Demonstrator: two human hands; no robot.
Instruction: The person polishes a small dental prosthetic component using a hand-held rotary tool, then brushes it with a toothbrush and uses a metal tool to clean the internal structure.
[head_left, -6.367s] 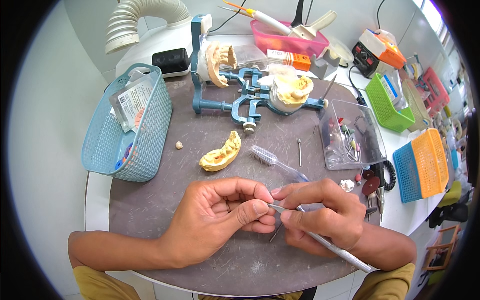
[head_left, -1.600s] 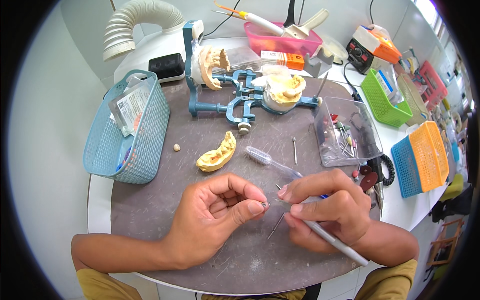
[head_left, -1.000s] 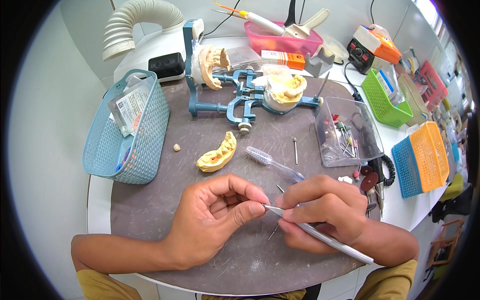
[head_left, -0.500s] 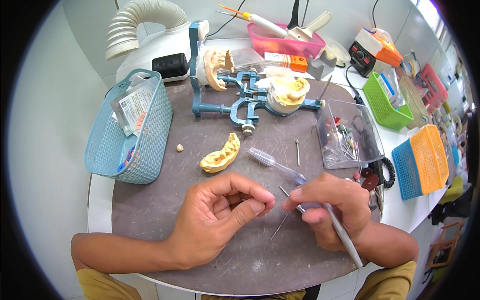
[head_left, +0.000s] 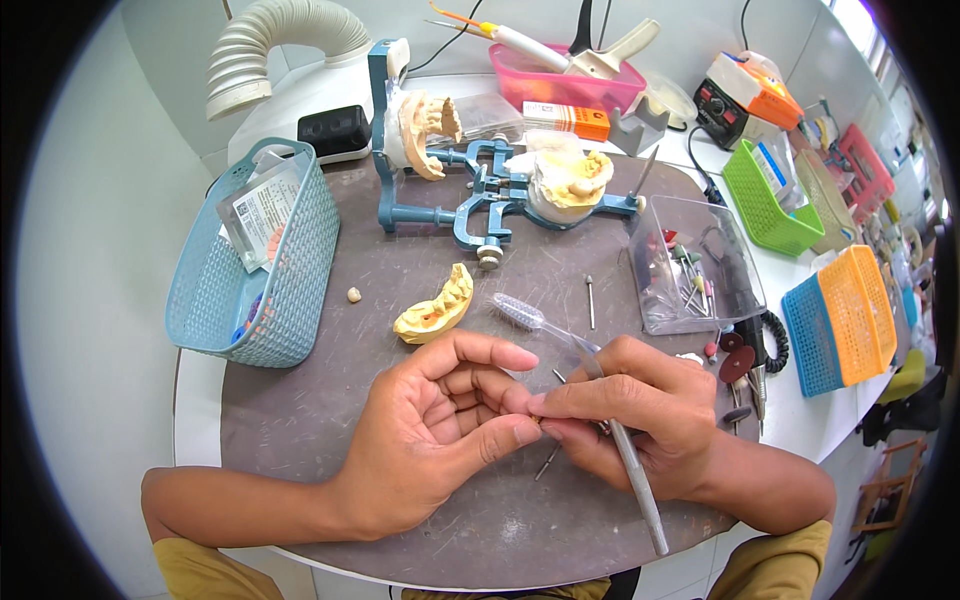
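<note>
At the middle of the bench the fingertips of my two hands meet. My left hand (head_left: pixel 430 430) is curled, thumb and fingertips pinched at a tiny item too hidden to name. Thumb and forefinger of my right hand (head_left: pixel 650 410) touch that same spot. A slim grey metal-handled tool (head_left: pixel 641 490) lies across the right hand, gripped by it, its handle slanting toward me. Beyond the left hand rests a yellow partial dental cast (head_left: pixel 438 308), with a small tooth-like crown (head_left: pixel 354 295) left of it. A clear-handled toothbrush (head_left: pixel 518 311) reaches under the right hand.
A blue dental articulator (head_left: pixel 484 222) bearing casts stands at the back. Left is a light blue basket (head_left: pixel 320 250); right, a clear box (head_left: pixel 690 326) of rotary burs. A loose bur (head_left: pixel 590 300) and a thin metal rod (head_left: pixel 547 462) lie on the bench, near brown discs (head_left: pixel 738 362).
My right hand has moved left until its fingertips meet those of my left hand. The metal-handled tool has shifted left with it. My left fingers have opened slightly above the pinch.
</note>
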